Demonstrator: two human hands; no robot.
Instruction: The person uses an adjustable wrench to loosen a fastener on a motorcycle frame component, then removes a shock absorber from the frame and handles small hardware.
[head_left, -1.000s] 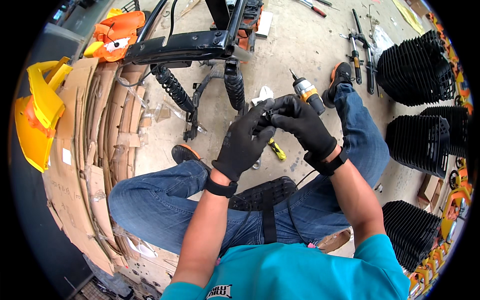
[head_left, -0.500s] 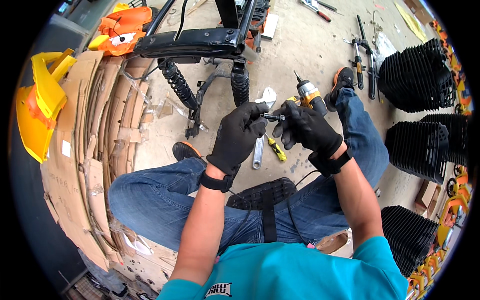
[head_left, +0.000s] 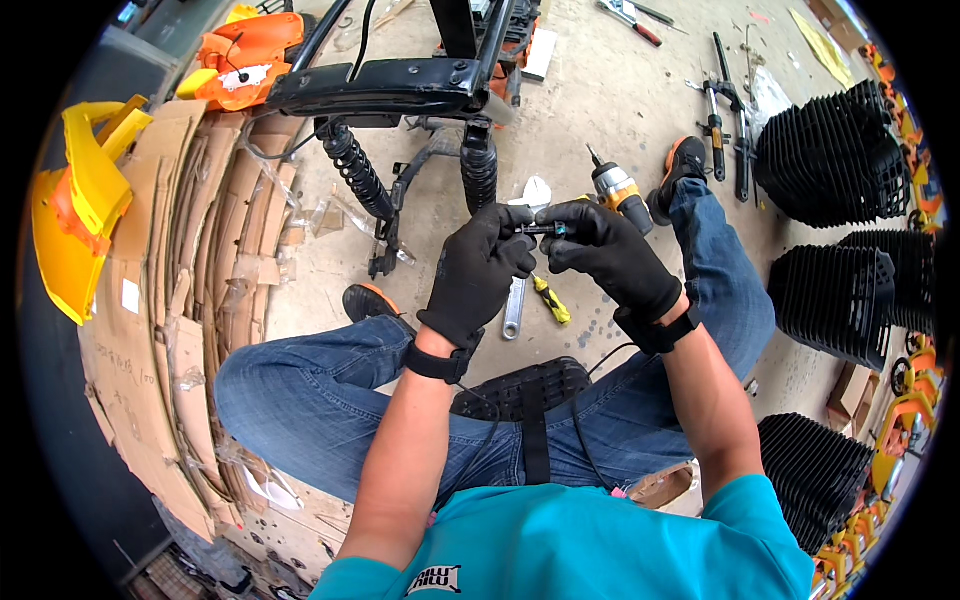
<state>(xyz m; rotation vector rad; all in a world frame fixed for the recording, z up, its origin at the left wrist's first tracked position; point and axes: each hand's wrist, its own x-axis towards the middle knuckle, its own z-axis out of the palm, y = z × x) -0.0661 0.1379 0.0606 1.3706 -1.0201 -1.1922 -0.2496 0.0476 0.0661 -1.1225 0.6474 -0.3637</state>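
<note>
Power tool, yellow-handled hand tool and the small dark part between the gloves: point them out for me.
Power tool [head_left: 618,189]: head view, on its housing.
Yellow-handled hand tool [head_left: 552,300]: head view, on its handle.
Small dark part [head_left: 540,230]: head view, on its exposed middle.

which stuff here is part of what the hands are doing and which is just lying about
In use:
- left gloved hand and right gloved hand
- slim dark cylindrical part, pinched between them

Lying about, untouched (the nearby tools may still belong):
- cordless driver
- yellow-handled screwdriver
- wrench
- flattened cardboard
- yellow-and-orange panel
</note>
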